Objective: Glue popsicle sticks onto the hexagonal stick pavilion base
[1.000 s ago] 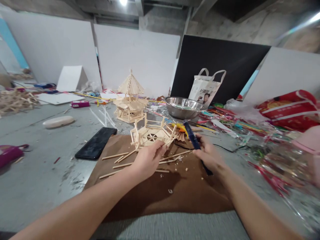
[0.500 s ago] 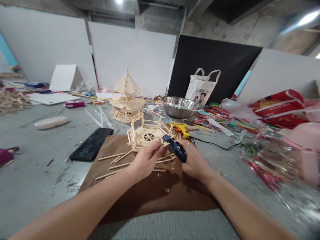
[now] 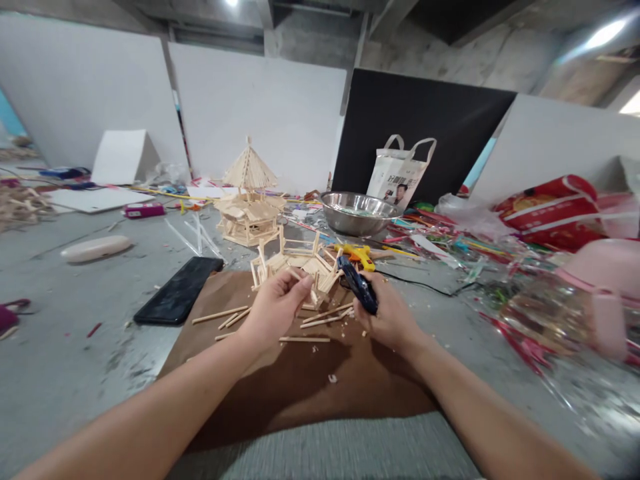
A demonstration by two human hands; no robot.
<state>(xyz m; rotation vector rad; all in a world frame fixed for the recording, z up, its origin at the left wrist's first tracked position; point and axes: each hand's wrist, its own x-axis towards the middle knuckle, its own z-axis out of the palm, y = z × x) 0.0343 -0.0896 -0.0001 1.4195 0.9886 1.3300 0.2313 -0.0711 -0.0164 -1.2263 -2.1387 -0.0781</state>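
Note:
My left hand [image 3: 280,300] is closed, pinching a thin wooden stick [image 3: 296,273] between thumb and fingers. In my right hand [image 3: 393,310] is a dark blue hand tool that looks like clippers [image 3: 359,285], its head pointing up and left, apart from the stick. Just behind both hands stands a low six-sided frame of wooden sticks [image 3: 303,245], partly covered by my left hand. Loose sticks [image 3: 220,315] and small pale chips lie on the brown sheet [image 3: 320,400] beneath my hands.
A stick pavilion with a pointed roof [image 3: 250,170] stands behind the frame. Around are a yellow glue gun [image 3: 360,255] with a black cord, a black phone [image 3: 177,291], a metal bowl [image 3: 357,217], a white case [image 3: 96,248], and a pink-lidded clear jug [image 3: 600,300] at right.
My left hand has moved left with the stick, away from the tool. My right hand has turned the clippers steeper, and more small chips lie below it.

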